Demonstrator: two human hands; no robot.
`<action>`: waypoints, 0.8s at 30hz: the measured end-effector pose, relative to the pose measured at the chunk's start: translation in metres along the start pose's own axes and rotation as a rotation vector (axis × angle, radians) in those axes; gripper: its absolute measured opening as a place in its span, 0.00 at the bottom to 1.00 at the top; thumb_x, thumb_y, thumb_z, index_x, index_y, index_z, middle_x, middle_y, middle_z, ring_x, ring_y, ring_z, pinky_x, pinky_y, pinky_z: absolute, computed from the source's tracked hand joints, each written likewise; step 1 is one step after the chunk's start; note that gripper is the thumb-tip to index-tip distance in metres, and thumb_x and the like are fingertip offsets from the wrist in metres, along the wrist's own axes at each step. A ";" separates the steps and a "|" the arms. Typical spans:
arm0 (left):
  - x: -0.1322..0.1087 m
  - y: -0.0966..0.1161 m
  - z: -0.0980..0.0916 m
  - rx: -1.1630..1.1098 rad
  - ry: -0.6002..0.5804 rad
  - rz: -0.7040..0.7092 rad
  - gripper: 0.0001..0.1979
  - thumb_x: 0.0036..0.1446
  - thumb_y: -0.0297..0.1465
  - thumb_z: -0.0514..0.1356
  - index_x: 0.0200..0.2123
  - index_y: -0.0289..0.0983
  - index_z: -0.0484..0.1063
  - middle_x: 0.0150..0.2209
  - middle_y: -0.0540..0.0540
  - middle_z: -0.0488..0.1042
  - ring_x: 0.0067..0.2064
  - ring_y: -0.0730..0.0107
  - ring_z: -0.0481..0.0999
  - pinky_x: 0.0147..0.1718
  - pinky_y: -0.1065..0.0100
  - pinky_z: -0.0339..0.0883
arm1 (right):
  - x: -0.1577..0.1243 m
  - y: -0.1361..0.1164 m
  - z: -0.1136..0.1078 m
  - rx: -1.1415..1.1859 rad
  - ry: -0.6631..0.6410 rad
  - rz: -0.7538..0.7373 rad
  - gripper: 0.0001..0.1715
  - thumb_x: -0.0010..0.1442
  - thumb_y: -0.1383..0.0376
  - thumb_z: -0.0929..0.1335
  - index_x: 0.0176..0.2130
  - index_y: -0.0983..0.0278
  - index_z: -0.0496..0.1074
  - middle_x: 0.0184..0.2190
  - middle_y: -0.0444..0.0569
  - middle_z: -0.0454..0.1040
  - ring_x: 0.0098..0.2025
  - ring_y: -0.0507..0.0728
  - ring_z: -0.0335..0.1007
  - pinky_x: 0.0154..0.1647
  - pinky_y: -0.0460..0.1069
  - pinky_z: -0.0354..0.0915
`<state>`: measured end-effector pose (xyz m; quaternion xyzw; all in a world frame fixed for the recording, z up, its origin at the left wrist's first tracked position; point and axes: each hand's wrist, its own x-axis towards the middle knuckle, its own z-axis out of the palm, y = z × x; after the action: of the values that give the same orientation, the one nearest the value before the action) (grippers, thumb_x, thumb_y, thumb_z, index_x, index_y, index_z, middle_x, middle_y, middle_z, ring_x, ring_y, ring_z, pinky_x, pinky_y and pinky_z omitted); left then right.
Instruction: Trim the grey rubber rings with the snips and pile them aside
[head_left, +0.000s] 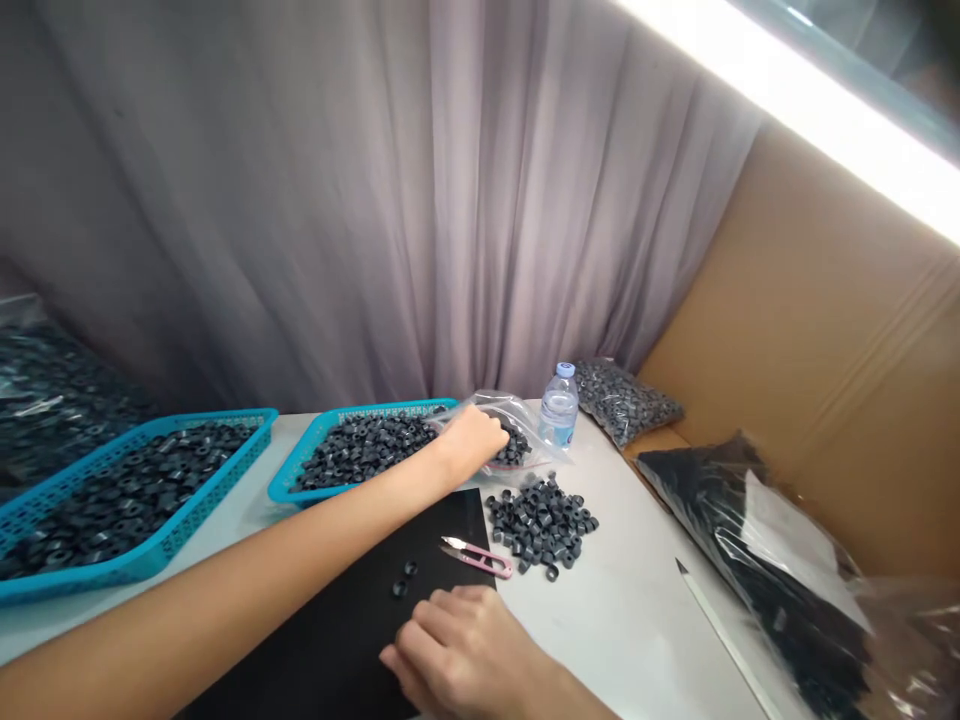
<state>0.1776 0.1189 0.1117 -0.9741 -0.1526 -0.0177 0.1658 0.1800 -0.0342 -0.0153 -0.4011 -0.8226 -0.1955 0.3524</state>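
Observation:
My left hand (474, 441) reaches across to a clear plastic bag (531, 465) of small dark grey rings (513, 446). Its fingers are curled closed at the bag, and whatever they hold is hidden. My right hand (466, 648) is closed above the black mat (450, 510), back of the hand up, its grip also out of sight. Pink-handled thread snips (480, 557) lie on the mat's right edge, just beyond that hand. Two loose rings (405, 580) rest on the mat. A pile of similar rings (541, 522) sits on the white table right of the snips.
Two blue baskets (279, 488) (142, 566) of dark parts stand at left. A water bottle (558, 408) is behind the pile, beside a filled bag (624, 398). Farther right lie a white pencil-like stick (724, 635) and a large plastic-wrapped black bundle (750, 560) against cardboard (825, 350).

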 end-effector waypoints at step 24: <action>-0.139 0.025 0.000 -0.602 0.241 -0.156 0.14 0.70 0.33 0.52 0.53 0.45 0.73 0.54 0.46 0.75 0.57 0.60 0.72 0.60 0.60 0.59 | -0.009 0.005 -0.006 0.044 -0.165 0.620 0.06 0.68 0.69 0.61 0.45 0.62 0.66 0.34 0.50 0.80 0.32 0.59 0.79 0.29 0.48 0.59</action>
<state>0.0522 0.0558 0.0921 -0.9557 -0.1938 -0.1895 -0.1144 0.1904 -0.0395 -0.0184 -0.6393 -0.6912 -0.0278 0.3358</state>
